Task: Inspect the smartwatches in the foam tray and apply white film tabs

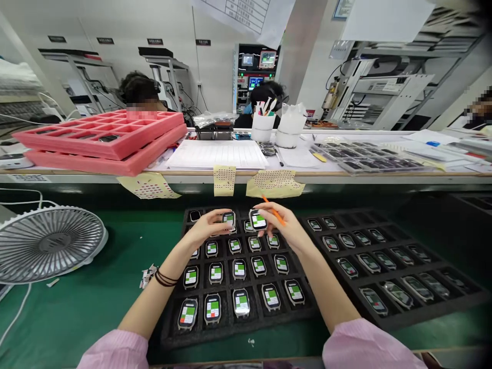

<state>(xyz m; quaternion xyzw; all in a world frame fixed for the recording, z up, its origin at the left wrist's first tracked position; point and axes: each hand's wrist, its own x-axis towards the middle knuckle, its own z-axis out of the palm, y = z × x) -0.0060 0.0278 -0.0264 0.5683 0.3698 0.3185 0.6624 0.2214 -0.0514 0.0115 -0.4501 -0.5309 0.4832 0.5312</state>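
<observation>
My left hand point(205, 226) pinches a smartwatch with a lit green-and-white screen point(229, 220) above the far end of a black foam tray point(238, 328). My right hand point(282, 228) grips a second lit smartwatch point(258, 219), with an orange pen point(274, 210) tucked between its fingers. The two watches are close together but apart. Rows of similar watches point(241, 302) lie in the tray's pockets below my hands. My hands hide part of the far rows.
A second black foam tray point(388, 302) of watches lies to the right on the green mat point(88, 307). A white desk fan point(49, 245) stands at left. Pink foam trays point(100, 141), papers and cups sit on the shelf beyond, with co-workers behind.
</observation>
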